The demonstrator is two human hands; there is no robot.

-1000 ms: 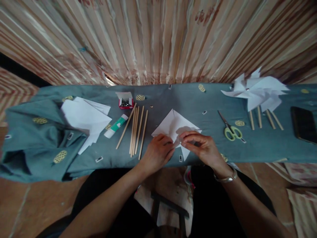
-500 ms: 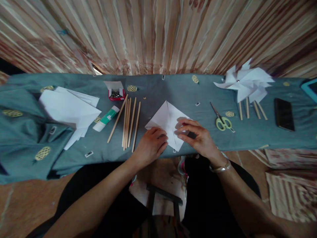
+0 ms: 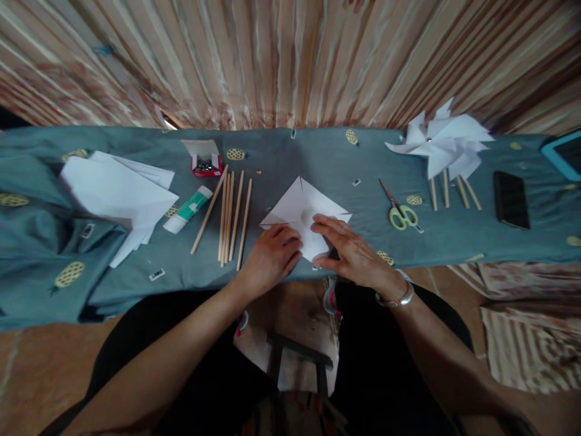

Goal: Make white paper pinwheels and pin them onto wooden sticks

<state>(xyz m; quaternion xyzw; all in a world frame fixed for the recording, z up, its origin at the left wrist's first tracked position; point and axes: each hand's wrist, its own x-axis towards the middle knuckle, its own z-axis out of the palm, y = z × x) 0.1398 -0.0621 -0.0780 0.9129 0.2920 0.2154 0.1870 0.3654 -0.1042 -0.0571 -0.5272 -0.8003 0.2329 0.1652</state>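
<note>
One square sheet of white paper (image 3: 306, 203), laid cornerwise at the near middle of the worktop (image 3: 324, 160), a corner towards the wearer, probably so that both hands could reach its sides; dark lines, cuts or creases, at three corners. Left hand (image 3: 271, 253): half curled, fingertips on the sheet's near-left edge, seemingly to steady it; whether it pinched any paper could not be told. Right hand (image 3: 349, 249): loosely open, thumb spread from the fingers, fingertips over the near-right side, apparently pressing it flat, nothing visibly gripped. Both forearms slanted inward from below, the right wrist bearing a bracelet (image 3: 405, 296). To the left, seemingly set out within reach: wooden sticks (image 3: 235, 215), glue stick (image 3: 189, 209), open box of small metal pieces (image 3: 206, 168), paper pile (image 3: 122, 191). To the right: scissors (image 3: 402, 216), blades pointing away, and white pinwheels (image 3: 454, 142), bunched well apart from the hands.
</note>
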